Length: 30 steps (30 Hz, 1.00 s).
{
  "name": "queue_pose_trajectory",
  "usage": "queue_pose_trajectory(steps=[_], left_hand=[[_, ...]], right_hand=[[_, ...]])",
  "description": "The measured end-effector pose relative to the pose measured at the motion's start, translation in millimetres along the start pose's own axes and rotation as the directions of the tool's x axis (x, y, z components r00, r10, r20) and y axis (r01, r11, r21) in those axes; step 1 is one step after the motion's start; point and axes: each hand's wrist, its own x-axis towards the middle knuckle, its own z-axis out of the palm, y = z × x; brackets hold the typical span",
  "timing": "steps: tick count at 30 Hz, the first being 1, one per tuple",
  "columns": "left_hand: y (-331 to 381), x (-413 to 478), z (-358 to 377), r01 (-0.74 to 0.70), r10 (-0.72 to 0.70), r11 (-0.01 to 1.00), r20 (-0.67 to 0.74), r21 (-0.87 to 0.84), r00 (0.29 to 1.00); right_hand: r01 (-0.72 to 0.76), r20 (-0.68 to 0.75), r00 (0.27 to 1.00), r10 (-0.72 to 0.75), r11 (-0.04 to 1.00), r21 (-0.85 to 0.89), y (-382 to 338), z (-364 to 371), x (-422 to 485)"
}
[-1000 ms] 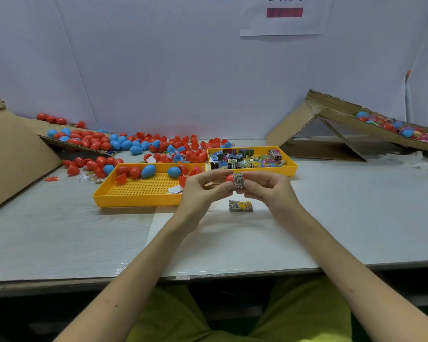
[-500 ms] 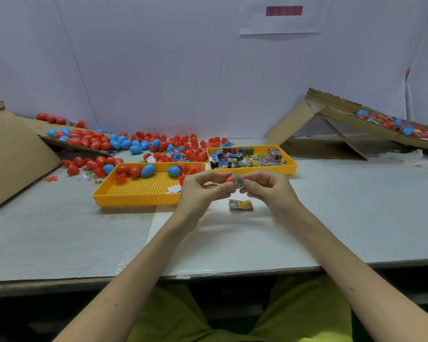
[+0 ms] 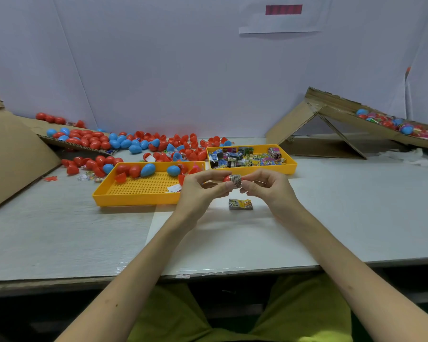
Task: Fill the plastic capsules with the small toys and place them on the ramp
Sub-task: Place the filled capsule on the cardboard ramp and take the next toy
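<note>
The left hand (image 3: 203, 193) pinches a red capsule (image 3: 227, 178) between curled fingers (image 3: 215, 174) and thumb, above the counter (image 3: 356, 218). The right hand (image 3: 269, 191) clamps its fingers on the toy (image 3: 236, 181) at the capsule's mouth (depth unclear). A second toy (image 3: 240, 204) lies on the counter beneath.
</note>
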Motion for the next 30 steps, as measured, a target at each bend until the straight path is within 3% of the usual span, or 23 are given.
queue_pose_trajectory(steps=[7, 18, 21, 22, 24, 26, 30], left_hand=[[0, -1, -2, 0.039, -0.037, 0.997, 0.04, -0.061, 0.999], [0, -2, -1, 0.042, -0.042, 0.999, 0.034, -0.002, 0.999], [2, 0, 3, 0.056, -0.057, 0.998, 0.016, 0.005, 0.998], [2, 0, 4, 0.044, -0.045, 0.999, 0.011, 0.031, 0.999], [-1, -2, 4, -0.06, 0.06, 0.968, 0.007, 0.243, 0.998], [-6, -6, 5, -0.19, 0.16, 0.859, 0.103, 0.475, 0.982], [-11, -13, 12, -0.262, 0.084, 0.708, 0.29, 0.655, 0.953]], right_hand=[[-0.006, 0.018, 1.0, 0.006, 1.0, 0.018, -2, 0, 0], [-0.026, -0.026, 0.999, 0.026, 1.0, 0.001, -3, 1, -1], [-0.081, -0.063, 0.994, 0.086, 0.994, 0.078, -4, -1, 1], [-0.111, -0.082, 0.989, 0.123, 0.984, 0.137, -4, -2, 2], [-0.166, -0.141, 0.967, 0.21, 0.947, 0.274, -5, -6, 4], [-0.202, -0.18, 0.94, 0.291, 0.896, 0.395, -5, -11, 7], [-0.271, -0.152, 0.884, 0.442, 0.749, 0.605, -1, -15, 7]])
